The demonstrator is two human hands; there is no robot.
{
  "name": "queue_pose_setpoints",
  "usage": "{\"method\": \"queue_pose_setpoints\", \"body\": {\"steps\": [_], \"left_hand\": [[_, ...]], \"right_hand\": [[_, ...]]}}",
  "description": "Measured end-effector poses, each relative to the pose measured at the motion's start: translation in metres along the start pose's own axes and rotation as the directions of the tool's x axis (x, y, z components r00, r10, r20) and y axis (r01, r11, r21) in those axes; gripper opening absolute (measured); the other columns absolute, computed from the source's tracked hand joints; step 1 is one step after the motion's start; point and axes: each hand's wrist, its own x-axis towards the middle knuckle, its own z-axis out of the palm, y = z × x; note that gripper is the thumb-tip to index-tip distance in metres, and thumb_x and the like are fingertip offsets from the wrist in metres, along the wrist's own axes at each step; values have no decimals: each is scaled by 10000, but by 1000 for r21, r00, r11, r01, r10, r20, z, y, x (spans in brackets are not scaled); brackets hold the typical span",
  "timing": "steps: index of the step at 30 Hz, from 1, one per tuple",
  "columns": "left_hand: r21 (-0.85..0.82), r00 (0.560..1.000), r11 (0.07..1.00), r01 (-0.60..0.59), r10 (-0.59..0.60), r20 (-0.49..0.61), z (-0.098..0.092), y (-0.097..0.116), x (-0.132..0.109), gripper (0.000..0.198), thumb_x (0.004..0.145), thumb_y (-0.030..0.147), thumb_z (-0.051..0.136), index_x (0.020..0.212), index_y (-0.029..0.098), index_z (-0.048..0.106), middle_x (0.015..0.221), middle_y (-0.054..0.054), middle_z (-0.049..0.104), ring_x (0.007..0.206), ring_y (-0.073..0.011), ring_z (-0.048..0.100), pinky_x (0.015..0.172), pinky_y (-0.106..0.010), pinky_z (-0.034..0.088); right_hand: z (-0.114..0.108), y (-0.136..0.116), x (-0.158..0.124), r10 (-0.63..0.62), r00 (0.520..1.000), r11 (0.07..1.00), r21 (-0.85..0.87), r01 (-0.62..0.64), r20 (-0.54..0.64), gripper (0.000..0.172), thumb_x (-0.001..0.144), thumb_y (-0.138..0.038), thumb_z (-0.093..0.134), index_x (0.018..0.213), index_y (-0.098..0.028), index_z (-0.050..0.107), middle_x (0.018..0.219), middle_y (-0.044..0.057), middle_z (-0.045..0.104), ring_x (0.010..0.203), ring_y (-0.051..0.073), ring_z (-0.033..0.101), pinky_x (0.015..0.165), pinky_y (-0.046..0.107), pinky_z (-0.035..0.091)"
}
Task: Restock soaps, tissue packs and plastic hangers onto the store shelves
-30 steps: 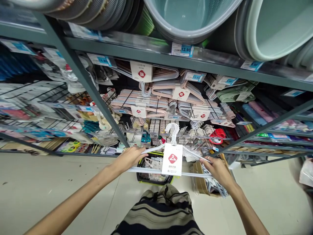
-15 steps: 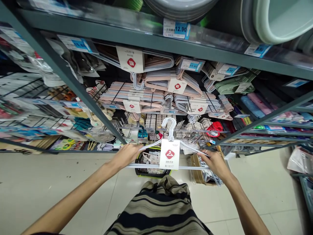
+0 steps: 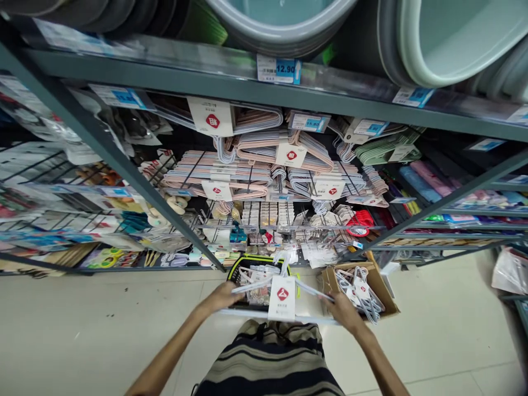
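A bundle of white clothes hangers [image 3: 307,289] with a white paper label bearing a red mark is stretched between my two hands, its hooks pointing away from me. My left hand [image 3: 225,296] is closed around its left shoulder. On the opposite shoulder, my right hand [image 3: 343,309] grips the same bundle. Beneath and beyond it stands a black basket [image 3: 235,270] with a yellow-green rim, holding packaged goods and partly hidden by the bundle. To the right, a cardboard box [image 3: 380,281] contains more white hangers [image 3: 359,291] with a label.
In front rises a shelf unit with a grey beam [image 3: 173,74] and price tags. Packs of pink and white hangers [image 3: 223,170] fill its middle level. Large basins [image 3: 284,27] sit above, and small hanging goods [image 3: 268,217] below. Pale floor tiles [image 3: 136,319] lie underfoot.
Both hands have lowered the hanger bundle toward the floor, nearer the basket. The view has shifted, so the shelves appear lower and more of the cardboard box shows.
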Motion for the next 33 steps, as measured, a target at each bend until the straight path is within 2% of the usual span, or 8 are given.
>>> {"method": "queue_pose_setpoints", "body": {"steps": [3, 6, 9, 12, 19, 24, 28, 33], "left_hand": [[120, 995, 988, 99, -97, -18, 55, -20, -10, 332, 823, 470, 599, 679, 178, 663, 725, -88, 717, 785, -303, 691, 705, -346, 471], [215, 986, 962, 166, -158, -54, 90, -32, -28, 373, 905, 459, 487, 794, 180, 708, 933, -166, 786, 987, -375, 729, 832, -407, 492], [294, 986, 941, 168, -156, -61, 106, -35, -38, 442, 970, 486, 404, 880, 213, 740, 1012, -166, 809, 1046, -380, 746, 857, -414, 501], [350, 987, 923, 163, -149, -67, 111, -26, -38, 404, 985, 437, 405, 962, 234, 754, 1053, -150, 818, 1058, -370, 756, 846, -399, 508], [412, 981, 890, 196, -176, -85, 113, 4, -37, 370, 1001, 388, 463, 1039, 207, 784, 1103, -140, 814, 1122, -335, 735, 876, -348, 489], [378, 957, 883, 279, -223, -184, 119, 35, -40, 315, 1002, 366, 508, 880, 225, 761, 985, -89, 822, 986, -266, 758, 766, -285, 444], [321, 934, 892, 319, -237, -268, 143, 77, -44, 307, 1002, 334, 532, 787, 219, 718, 893, -63, 810, 892, -228, 755, 725, -268, 406], [266, 891, 888, 375, -267, -367, 192, 138, -52, 279, 983, 300, 556, 773, 209, 716, 858, -79, 799, 906, -241, 748, 722, -280, 380]], "right_hand": [[41, 22, -20, 86, 995, 996, -43, -84, 43, 361, 928, -498, 572, 804, -192, 719, 813, 86, 790, 788, 254, 728, 727, 319, 494], [62, 32, -44, 133, 991, 983, -124, -133, -9, 272, 953, -419, 553, 895, -230, 741, 939, 99, 817, 919, 289, 761, 806, 341, 509], [64, 35, -64, 144, 988, 973, -176, -152, -57, 267, 986, -412, 516, 919, -262, 726, 937, 82, 814, 947, 302, 768, 818, 353, 512], [56, 39, -77, 143, 987, 975, -162, -154, -78, 257, 1001, -404, 511, 916, -260, 705, 892, 68, 807, 907, 292, 768, 794, 341, 501], [43, 63, -71, 104, 993, 985, -135, -110, -49, 295, 1023, -435, 508, 913, -245, 704, 904, 67, 797, 907, 263, 757, 760, 295, 451], [28, 92, -51, 65, 997, 997, -36, -66, -45, 306, 1005, -449, 543, 877, -225, 708, 880, 79, 793, 881, 252, 748, 750, 282, 441], [-5, 126, -42, -34, 997, 999, -8, 34, -66, 313, 1011, -464, 518, 894, -240, 703, 853, 68, 795, 858, 271, 758, 739, 297, 451], [-47, 188, -32, -122, 992, 992, -37, 121, -22, 335, 1010, -483, 474, 945, -246, 701, 889, 77, 805, 889, 298, 770, 774, 329, 480]]}}
